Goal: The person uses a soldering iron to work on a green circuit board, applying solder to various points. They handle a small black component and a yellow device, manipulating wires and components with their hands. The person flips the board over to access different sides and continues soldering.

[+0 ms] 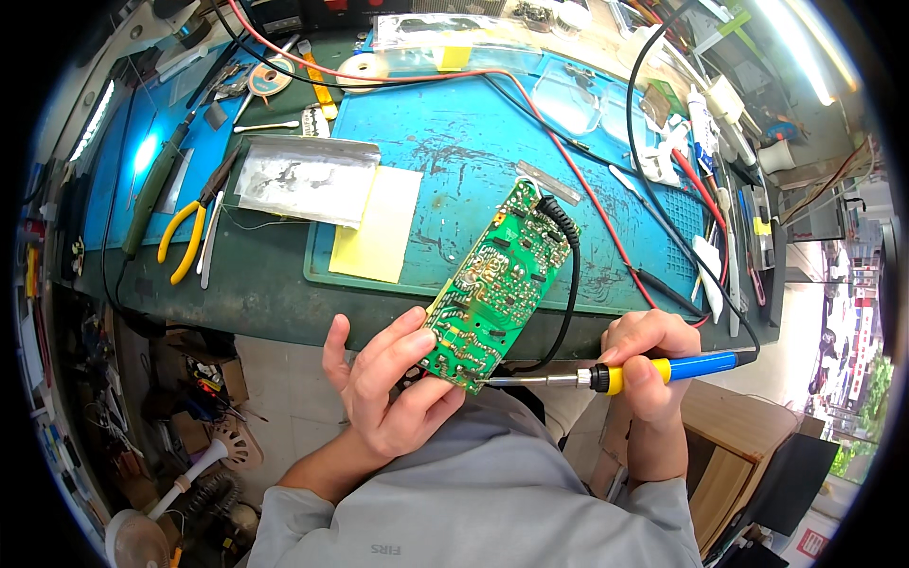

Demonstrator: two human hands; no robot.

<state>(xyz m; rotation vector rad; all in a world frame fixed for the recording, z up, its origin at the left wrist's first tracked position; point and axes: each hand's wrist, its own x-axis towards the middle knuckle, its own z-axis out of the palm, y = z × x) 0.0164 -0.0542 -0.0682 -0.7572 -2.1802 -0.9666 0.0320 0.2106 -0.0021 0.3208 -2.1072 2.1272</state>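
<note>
My left hand [398, 383] grips the lower left edge of a green circuit board [507, 279], fingers closed round it. The board is tilted, its solder side facing up, above the bench's front edge. A black cable [571, 275] with a ribbed strain relief leaves its top right corner and loops down beside it. In my right hand [653, 355] is a soldering iron [701, 365] with a blue and yellow handle. Its metal tip points left and reaches the board's bottom corner; I cannot tell whether they touch.
A blue work mat [445, 133] covers much of the bench. Left of the board lie a yellow paper pad [379, 227], a grey metal plate [308, 175] and yellow-handled pliers [185, 232]. Red and black leads [568, 161] cross the mat. Clear safety glasses [568, 99] lie behind.
</note>
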